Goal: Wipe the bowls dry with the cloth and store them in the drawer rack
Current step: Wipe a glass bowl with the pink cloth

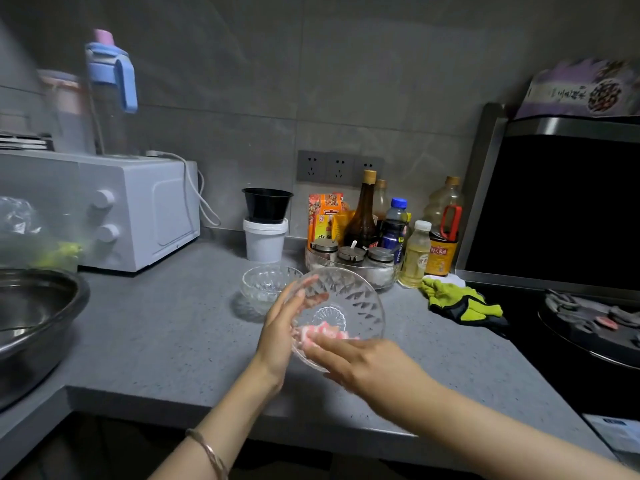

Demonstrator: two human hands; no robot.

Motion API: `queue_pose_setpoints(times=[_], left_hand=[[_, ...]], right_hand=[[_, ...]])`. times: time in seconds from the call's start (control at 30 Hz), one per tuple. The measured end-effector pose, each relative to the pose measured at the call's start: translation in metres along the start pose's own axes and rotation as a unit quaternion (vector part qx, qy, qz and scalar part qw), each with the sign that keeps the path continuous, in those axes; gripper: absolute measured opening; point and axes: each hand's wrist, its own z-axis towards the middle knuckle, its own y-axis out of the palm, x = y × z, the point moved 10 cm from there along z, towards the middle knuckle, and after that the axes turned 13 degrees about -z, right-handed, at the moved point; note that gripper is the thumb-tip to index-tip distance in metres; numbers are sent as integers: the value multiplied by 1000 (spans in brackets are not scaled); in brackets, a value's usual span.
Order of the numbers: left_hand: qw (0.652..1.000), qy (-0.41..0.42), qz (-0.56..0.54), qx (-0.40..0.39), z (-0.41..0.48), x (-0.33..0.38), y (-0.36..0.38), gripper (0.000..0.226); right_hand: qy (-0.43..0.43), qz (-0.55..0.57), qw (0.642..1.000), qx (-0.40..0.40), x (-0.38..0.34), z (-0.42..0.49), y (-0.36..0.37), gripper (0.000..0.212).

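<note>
Leftmost, a steel basin is cut off by the frame edge, and a white microwave stands behind it on the grey surface. Further along, a small glass bowl sits upright on the surface, probably waiting its turn or already wiped; whether it is wet cannot be told. Just in front of it, the left hand grips the rim of a larger glass bowl, thumb on the near side and fingers showing through the glass. It holds the bowl tilted on edge above the surface, likely so that the inside faces the cloth. The pink cloth is bunched low inside this bowl, and the right hand closes over it and presses it to the glass. That hand is blurred, so its fingertips are hard to make out. Beyond, to the right, a green glove lies near the stove. No drawer rack is in view, so storing appears some way off.
</note>
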Motion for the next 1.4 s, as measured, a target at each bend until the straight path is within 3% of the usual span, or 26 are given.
queue_pose_setpoints(times=[0.1, 0.2, 0.3, 0.37, 0.43, 0.5, 0.63, 0.7, 0.8, 0.9, 1.0, 1.07, 1.2, 1.3, 1.4], left_hand=[[997, -42, 46, -56, 3, 4, 2, 34], [993, -64, 49, -89, 5, 7, 7, 46], [997, -31, 19, -72, 1, 7, 13, 62], [999, 4, -10, -52, -3, 3, 17, 60], [998, 25, -56, -23, -5, -6, 16, 51], [997, 32, -63, -11, -6, -7, 11, 47], [997, 8, 34, -63, -1, -1, -1, 47], [994, -23, 52, -98, 2, -4, -2, 47], [994, -14, 33, -101, 3, 1, 1, 53], [997, 29, 5, -77, 1, 5, 6, 58], [998, 37, -43, -32, -3, -3, 6, 53], [997, 43, -56, -10, -4, -2, 0, 48], [996, 16, 29, -81, 5, 11, -6, 46], [988, -29, 77, -129, 8, 8, -1, 49], [993, -23, 46, -104, 5, 10, 2, 51]], right_hand=[[-70, -80, 994, 5, 12, -8, -6, 32], [-57, -126, 990, 35, 14, -9, -10, 34], [43, -69, 996, 41, 17, 5, -13, 43], [152, 20, 987, 46, 26, 14, -13, 54], [192, 105, 974, 59, 24, 17, -9, 63], [144, 103, 983, 55, 11, 14, -4, 68], [-87, -21, 996, -1, -2, -9, 0, 47], [-129, -78, 989, -12, 5, -16, 2, 35], [-93, -108, 990, 19, 6, -9, 0, 31], [23, -62, 996, 62, 6, 10, -10, 33], [149, 69, 984, 72, 14, 17, -5, 60], [98, 86, 989, 70, 1, 16, -4, 64], [-97, -47, 994, 6, -6, -3, 4, 38], [-88, -124, 988, 19, 5, -6, 5, 37], [-36, -136, 988, 65, -1, 0, 1, 35]])
